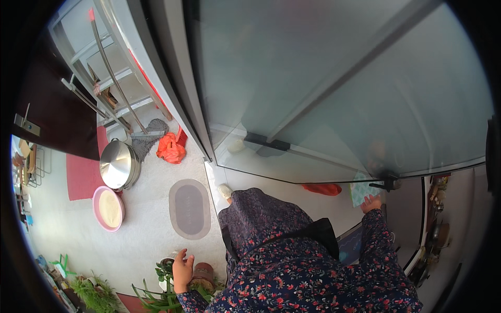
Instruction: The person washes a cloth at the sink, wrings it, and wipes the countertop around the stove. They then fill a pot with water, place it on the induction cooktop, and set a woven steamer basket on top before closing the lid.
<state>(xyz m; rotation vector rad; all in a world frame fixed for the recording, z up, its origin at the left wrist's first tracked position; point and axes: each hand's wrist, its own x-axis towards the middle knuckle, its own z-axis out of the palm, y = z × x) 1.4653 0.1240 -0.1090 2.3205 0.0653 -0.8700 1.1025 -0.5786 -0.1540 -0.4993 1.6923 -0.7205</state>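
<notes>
My left hand [182,271] is raised over several potted plants at the lower left; it is empty, with its fingers apart. On the right, my right hand [371,203] is just below the black lever handle [385,184] of a frosted glass door [336,90]. A teal-and-white patterned flat thing [358,195] lies at its fingertips, its far part seen through the glass. Whether my fingers grip it, I cannot tell. A cream shoe [225,191] shows beyond the hem of my dark apron, by the threshold. Low at the door's bottom edge lies a red thing [323,189], partly behind the glass.
Left of the doorway is an oval grey mat [190,209]. Beyond it stand a lidded steel pot [117,164], a pink basin of pale contents [109,208], a grey mop [150,137], an orange bag [171,148] and a leaning ladder [125,74]. Pans [440,232] line the far right.
</notes>
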